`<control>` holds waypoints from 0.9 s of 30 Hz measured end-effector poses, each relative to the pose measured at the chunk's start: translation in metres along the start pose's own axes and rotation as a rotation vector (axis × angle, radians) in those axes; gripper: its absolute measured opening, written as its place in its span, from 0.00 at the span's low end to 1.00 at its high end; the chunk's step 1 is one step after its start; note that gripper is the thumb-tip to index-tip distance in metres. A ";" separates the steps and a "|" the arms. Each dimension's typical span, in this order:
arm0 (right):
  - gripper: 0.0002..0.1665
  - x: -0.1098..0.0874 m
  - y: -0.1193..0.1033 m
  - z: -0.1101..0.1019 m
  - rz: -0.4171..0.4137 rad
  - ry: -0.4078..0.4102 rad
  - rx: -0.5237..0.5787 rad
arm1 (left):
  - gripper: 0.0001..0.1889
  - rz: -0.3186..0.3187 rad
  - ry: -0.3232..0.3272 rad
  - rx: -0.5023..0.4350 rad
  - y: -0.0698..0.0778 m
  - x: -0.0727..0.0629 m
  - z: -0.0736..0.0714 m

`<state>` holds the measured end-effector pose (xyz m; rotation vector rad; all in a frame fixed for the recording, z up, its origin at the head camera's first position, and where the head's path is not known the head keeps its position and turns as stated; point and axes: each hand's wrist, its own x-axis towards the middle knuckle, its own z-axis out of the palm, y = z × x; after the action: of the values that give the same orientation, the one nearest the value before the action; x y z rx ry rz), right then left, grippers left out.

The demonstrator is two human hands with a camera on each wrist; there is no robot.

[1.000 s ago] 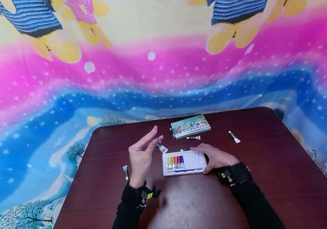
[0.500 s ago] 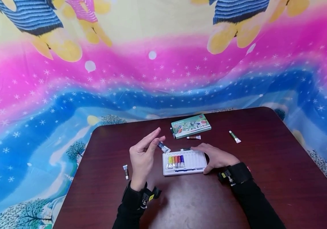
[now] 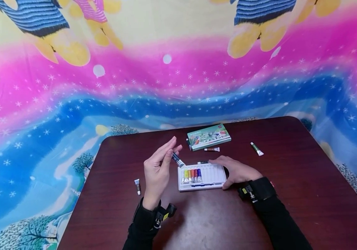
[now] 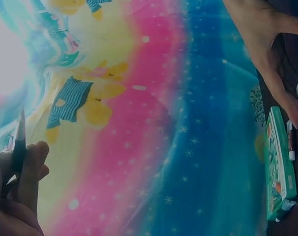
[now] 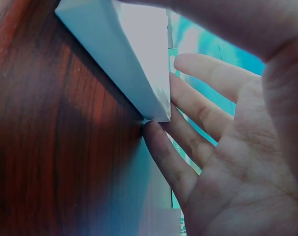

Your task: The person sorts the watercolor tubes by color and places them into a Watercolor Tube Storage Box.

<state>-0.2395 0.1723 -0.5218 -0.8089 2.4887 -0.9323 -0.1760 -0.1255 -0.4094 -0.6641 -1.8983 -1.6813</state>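
My left hand (image 3: 157, 170) is raised off the table. Between thumb and fingers it pinches a dark blue paint tube (image 3: 178, 160), whose flat silver end slants down toward the tray's back left corner. The white paint tray (image 3: 214, 173) lies on the table. In its left slots sits a row of colored paint tubes (image 3: 191, 175), and a thin blue-handled stick lies along its front. My right hand (image 3: 239, 171) holds the tray's right end, thumb at the front corner and fingers behind. The right wrist view has those fingers (image 5: 203, 110) against the tray's white edge (image 5: 102, 54).
Behind the tray lies a green printed box (image 3: 209, 137), with a brown tube (image 3: 212, 149) before it. A black tube (image 3: 202, 162) lies at the tray's back edge. One green tube (image 3: 256, 149) is far right, one dark tube (image 3: 138, 186) left. Patterned cloth (image 3: 166, 80) hangs behind the table.
My left hand has shifted slightly right, and the paint tube in it has turned and tilted more steeply. My right hand has stayed on the tray.
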 end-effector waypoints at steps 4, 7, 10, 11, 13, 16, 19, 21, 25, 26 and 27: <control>0.62 0.000 0.001 0.000 -0.004 0.001 0.000 | 0.18 0.016 -0.006 0.031 0.002 0.001 0.001; 0.62 0.000 0.001 0.000 -0.008 0.001 -0.005 | 0.17 0.023 0.002 0.024 0.003 0.001 0.002; 0.62 0.000 0.002 0.000 -0.009 0.001 -0.008 | 0.16 0.001 0.011 -0.011 0.003 0.000 0.001; 0.62 0.000 0.002 0.000 -0.009 0.002 -0.009 | 0.15 -0.011 0.015 -0.028 0.003 0.000 0.001; 0.63 0.000 0.001 0.000 -0.009 0.003 -0.010 | 0.13 -0.038 0.019 -0.075 0.003 -0.001 0.001; 0.63 0.000 0.001 -0.001 -0.010 0.003 -0.010 | 0.12 -0.068 0.028 -0.153 0.003 -0.002 0.001; 0.63 0.001 0.002 -0.001 -0.010 0.002 -0.013 | 0.14 -0.101 0.043 -0.230 0.003 -0.002 0.001; 0.63 0.001 0.002 0.000 -0.011 0.002 -0.016 | 0.15 -0.127 0.058 -0.252 0.002 -0.003 0.000; 0.63 0.001 0.003 0.000 -0.009 0.003 -0.019 | 0.13 -0.214 0.088 -0.240 -0.010 -0.001 0.001; 0.63 0.001 0.003 0.000 -0.009 0.003 -0.018 | 0.12 -0.237 0.090 -0.235 -0.015 -0.001 0.002; 0.63 0.001 0.003 0.000 -0.007 0.003 -0.018 | 0.12 -0.263 0.089 -0.229 -0.021 -0.001 0.004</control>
<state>-0.2410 0.1734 -0.5241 -0.8233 2.5012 -0.9154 -0.1893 -0.1243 -0.4261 -0.4285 -1.8099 -2.0796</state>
